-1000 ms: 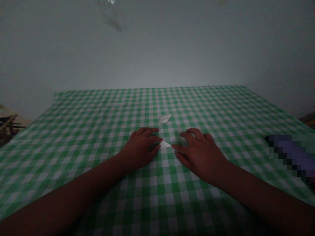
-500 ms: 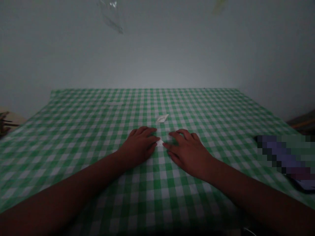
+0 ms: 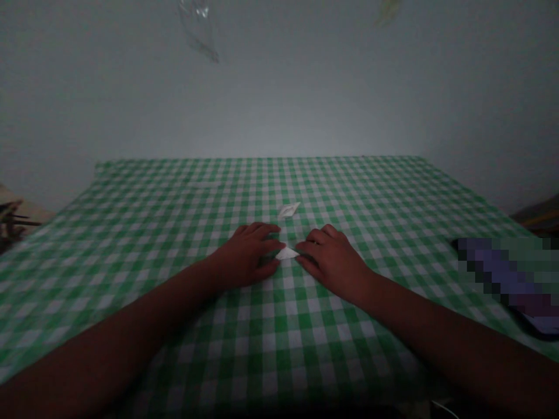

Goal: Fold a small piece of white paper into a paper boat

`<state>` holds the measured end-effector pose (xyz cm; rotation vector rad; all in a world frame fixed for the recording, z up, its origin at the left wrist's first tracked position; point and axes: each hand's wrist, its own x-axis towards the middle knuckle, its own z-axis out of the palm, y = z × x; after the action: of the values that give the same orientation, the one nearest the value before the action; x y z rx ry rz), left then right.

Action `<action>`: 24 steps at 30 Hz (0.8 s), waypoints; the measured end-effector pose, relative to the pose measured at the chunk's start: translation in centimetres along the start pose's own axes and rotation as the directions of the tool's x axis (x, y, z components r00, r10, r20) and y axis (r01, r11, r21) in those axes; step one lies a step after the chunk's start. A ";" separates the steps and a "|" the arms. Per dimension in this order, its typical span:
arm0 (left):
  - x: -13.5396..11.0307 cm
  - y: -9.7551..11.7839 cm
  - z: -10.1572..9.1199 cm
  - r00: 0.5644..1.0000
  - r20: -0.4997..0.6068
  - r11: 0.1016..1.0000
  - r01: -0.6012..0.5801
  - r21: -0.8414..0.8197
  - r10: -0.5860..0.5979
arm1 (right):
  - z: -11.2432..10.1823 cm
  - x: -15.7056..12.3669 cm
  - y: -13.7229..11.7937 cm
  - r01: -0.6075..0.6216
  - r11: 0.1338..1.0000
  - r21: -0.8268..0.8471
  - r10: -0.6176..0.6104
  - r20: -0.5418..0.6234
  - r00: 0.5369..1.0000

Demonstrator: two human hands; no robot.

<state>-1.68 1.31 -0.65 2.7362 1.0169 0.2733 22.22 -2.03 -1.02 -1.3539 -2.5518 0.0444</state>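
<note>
A small piece of folded white paper [image 3: 287, 254], roughly triangular, lies on the checked tablecloth between my two hands. My left hand [image 3: 244, 256] has its index finger and thumb at the paper's left corner, the other fingers stretched forward over the cloth. At the right corner, the thumb and index finger of my right hand [image 3: 338, 262] pinch the paper's tip, with its remaining fingers curled. Just beyond the hands rests a second folded white paper [image 3: 289, 210], shaped like a slanted diamond.
A green-and-white checked tablecloth [image 3: 279, 349] covers the table, which meets a pale wall [image 3: 305, 87]. On the right lies a dark phone-like device [image 3: 533, 329], partly pixelated. A faint whitish strip [image 3: 203, 184] lies toward the back left.
My right hand has shifted slightly and its fingers have drawn in to the paper's right corner. My left thumb has moved lower, away from the index finger. More of the paper shows.
</note>
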 end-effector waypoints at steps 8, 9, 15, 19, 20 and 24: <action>0.5 0.4 1.1 0.995 -0.096 0.999 0.002 -0.048 -0.007 | 0.4 0.7 0.7 0.001 0.999 0.039 -0.001 -0.007 1.000; 0.5 0.4 1.1 0.994 -0.107 0.998 -0.002 -0.058 -0.004 | 0.4 0.7 0.7 0.010 0.998 0.068 -0.009 -0.015 1.000; 0.4 0.7 1.0 0.988 -0.156 0.985 -0.046 -0.169 0.020 | 0.5 0.7 0.2 0.065 0.931 0.358 -0.017 -0.138 0.990; 0.5 1.2 0.6 0.987 -0.156 0.931 -0.088 -0.354 0.034 | 0.3 0.4 -0.5 0.015 0.801 0.598 0.073 -0.123 0.990; 0.5 1.3 0.5 0.990 -0.135 0.910 -0.083 -0.405 0.030 | 0.2 0.4 -0.6 -0.013 0.759 0.651 0.103 -0.099 0.990; 0.5 1.7 0.1 0.999 -0.036 0.822 -0.015 -0.569 -0.006 | -0.1 0.1 -0.6 -0.086 0.628 0.773 0.179 -0.036 0.983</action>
<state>-0.28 0.39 -0.25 2.1899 0.7729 0.5350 21.72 -2.28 -0.85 -1.1112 -1.9136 0.9537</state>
